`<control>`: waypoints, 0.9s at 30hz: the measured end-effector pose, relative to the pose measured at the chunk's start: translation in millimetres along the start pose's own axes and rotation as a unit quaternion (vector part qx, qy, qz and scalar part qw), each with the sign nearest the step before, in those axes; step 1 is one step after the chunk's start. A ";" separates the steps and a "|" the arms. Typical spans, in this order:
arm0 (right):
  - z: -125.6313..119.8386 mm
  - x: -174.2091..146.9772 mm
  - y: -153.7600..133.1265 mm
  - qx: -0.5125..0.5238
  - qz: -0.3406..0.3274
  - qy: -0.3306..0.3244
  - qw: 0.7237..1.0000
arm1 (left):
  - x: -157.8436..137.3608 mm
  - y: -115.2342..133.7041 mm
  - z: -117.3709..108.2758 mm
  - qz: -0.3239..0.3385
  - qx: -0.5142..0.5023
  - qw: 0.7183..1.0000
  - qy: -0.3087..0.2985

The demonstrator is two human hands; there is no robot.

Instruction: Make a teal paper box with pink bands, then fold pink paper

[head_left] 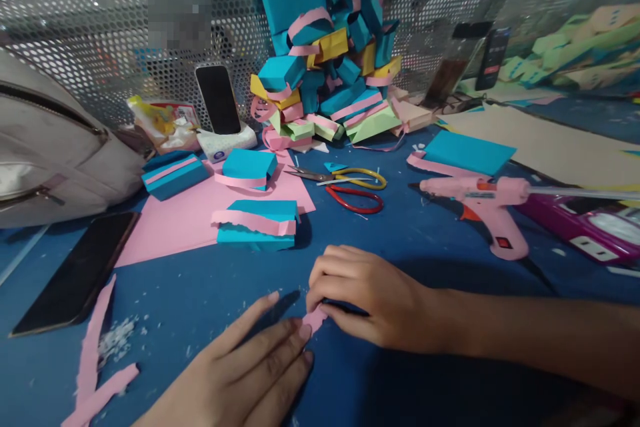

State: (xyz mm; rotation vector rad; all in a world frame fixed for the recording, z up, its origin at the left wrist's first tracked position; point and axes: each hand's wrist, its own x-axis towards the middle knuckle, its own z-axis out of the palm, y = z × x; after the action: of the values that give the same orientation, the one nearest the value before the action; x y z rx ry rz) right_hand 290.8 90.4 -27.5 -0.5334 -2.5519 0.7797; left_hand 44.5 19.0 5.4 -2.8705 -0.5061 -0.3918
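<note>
My right hand [367, 297] pinches one end of a small pink paper strip [314, 319] between thumb and curled fingers, low over the blue table. My left hand [253, 363] lies flat with its fingers stretched out and the thumb spread, its fingertips touching the strip's other end. Part of the strip is hidden under the fingers. Just beyond the hands sits a blue paper box [257, 240] with a torn pink band across it. Two more blue paper boxes [250, 163] [176, 175] with pink bands rest near a pink paper sheet [165, 230].
Scissors [357, 180] with yellow and red handles lie past my hands. A pink glue gun [480, 197] is at right beside a purple power strip [585, 230]. Torn pink strips [95, 340] and a dark phone [75, 273] lie left. A tall paper-box stack [295, 3] stands behind.
</note>
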 end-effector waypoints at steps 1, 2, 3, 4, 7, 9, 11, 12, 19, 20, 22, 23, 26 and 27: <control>0.1 -0.2 0.2 -0.001 0.000 -0.001 1.000 | -0.6 0.0 -0.6 0.005 0.001 1.000 -0.019; 0.2 -0.4 0.4 -0.003 -0.002 -0.001 1.000 | -1.1 -0.2 -1.4 0.011 -0.002 1.000 -0.025; 0.3 -0.6 0.5 -0.005 -0.004 0.000 1.000 | -1.5 -0.5 -2.5 0.013 -0.003 1.000 -0.028; 0.3 -0.6 0.7 -0.007 -0.005 0.001 1.000 | -1.7 -0.8 -3.5 0.016 -0.005 0.999 -0.034; 0.2 -0.6 0.8 -0.010 -0.006 0.006 1.000 | -0.8 -1.3 -6.3 0.014 -0.006 1.000 -0.021; -0.2 -0.6 0.6 -0.011 -0.007 0.005 1.000 | 0.9 -1.4 -7.8 0.011 -0.003 1.000 -0.017; -0.7 -0.7 0.2 -0.012 -0.007 0.005 1.000 | 2.5 -1.4 -9.2 0.012 -0.002 1.000 -0.017; -0.9 -0.8 0.0 -0.013 -0.007 0.005 1.000 | 2.9 -1.4 -9.9 0.014 -0.003 1.000 -0.020; -1.1 -0.7 0.1 -0.015 -0.011 0.003 1.000 | 2.5 -1.9 -11.2 0.015 -0.005 0.999 -0.028; -1.0 -0.6 0.3 -0.014 -0.012 0.003 1.000 | 2.3 -1.9 -10.9 0.017 -0.001 0.999 -0.030; -0.8 -0.6 0.5 -0.011 -0.012 0.003 1.000 | 1.8 -1.8 -10.5 0.021 0.008 0.999 -0.033; -0.7 -0.6 0.6 -0.010 -0.010 0.003 1.000 | 1.5 -1.7 -10.3 0.023 0.011 0.999 -0.035; -0.3 -0.5 0.6 -0.009 -0.004 0.001 1.000 | -0.1 -1.6 -9.8 0.031 0.014 0.999 -0.040; -0.2 -0.4 0.5 -0.009 -0.004 0.001 1.000 | -0.8 -1.5 -9.4 0.030 0.012 0.999 -0.036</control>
State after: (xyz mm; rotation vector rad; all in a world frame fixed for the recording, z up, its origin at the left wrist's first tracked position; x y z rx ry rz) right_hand 291.4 90.7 -27.8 -0.5285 -2.5602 0.7540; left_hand 41.1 17.9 14.3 -2.8770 -0.4327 -0.2706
